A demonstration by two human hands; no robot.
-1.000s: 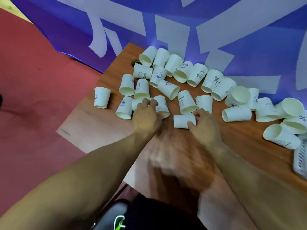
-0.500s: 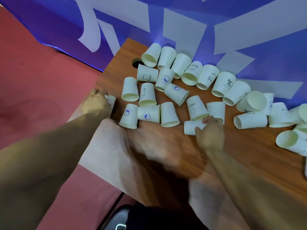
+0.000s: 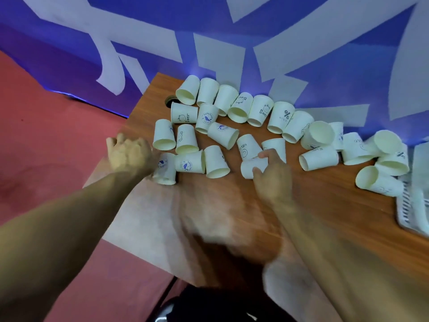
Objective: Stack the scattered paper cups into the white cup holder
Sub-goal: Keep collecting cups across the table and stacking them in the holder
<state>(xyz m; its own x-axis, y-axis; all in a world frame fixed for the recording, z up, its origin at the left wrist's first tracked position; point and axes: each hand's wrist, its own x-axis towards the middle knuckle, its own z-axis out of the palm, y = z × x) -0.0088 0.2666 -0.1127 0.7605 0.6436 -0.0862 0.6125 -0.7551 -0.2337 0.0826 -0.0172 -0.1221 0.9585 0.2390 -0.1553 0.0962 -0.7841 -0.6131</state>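
Several white paper cups (image 3: pixel 219 138) lie scattered and tipped over the far half of a wooden table (image 3: pixel 325 205). My left hand (image 3: pixel 131 154) is curled at the table's left edge, closed over a cup of which only a pale sliver shows by the fingers; it touches a blue-logo cup (image 3: pixel 164 169). My right hand (image 3: pixel 271 175) grips a cup lying on its side (image 3: pixel 249 168) in the middle of the table. The white slotted cup holder (image 3: pixel 408 212) lies at the right edge, partly cut off, with a cup (image 3: pixel 376 182) resting against it.
A blue and white banner wall (image 3: pixel 232 43) backs the table right behind the cups. Red floor (image 3: pixel 46 147) lies to the left. A round cable hole (image 3: pixel 169 101) sits near the table's far left corner. The near half of the table holds only my forearms.
My left hand left the middle cups, reached to the lone cup at the left edge and closed over it, then drew back toward the pile. My right hand stayed on its sideways cup.
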